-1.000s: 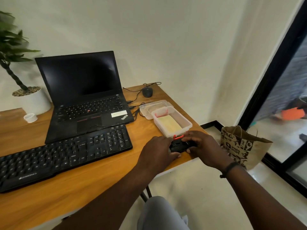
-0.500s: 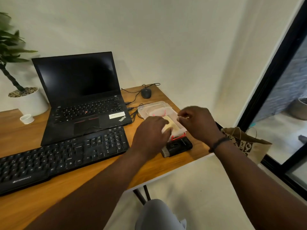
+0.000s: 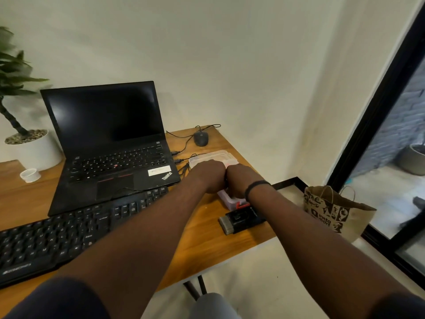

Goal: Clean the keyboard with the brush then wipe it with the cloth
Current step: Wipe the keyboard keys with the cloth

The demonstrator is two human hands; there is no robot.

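Left hand (image 3: 208,174): over the clear plastic container (image 3: 226,199), grasp not visible, cannot tell.
Right hand (image 3: 240,178): same, cannot tell.
Black brush (image 3: 241,221): on wooden bench (image 3: 207,236).

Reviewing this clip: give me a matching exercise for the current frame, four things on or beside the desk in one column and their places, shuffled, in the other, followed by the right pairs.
Things:
1. external keyboard
2. mouse
3. paper bag
4. black device

Places:
A. on the floor, right of the desk
B. far edge of the desk, right of the laptop
C. near right corner of the desk, just nearer than the plastic container
D. in front of the laptop, on the desk's left part

Pairs: 1-D, 2-B, 3-A, 4-C
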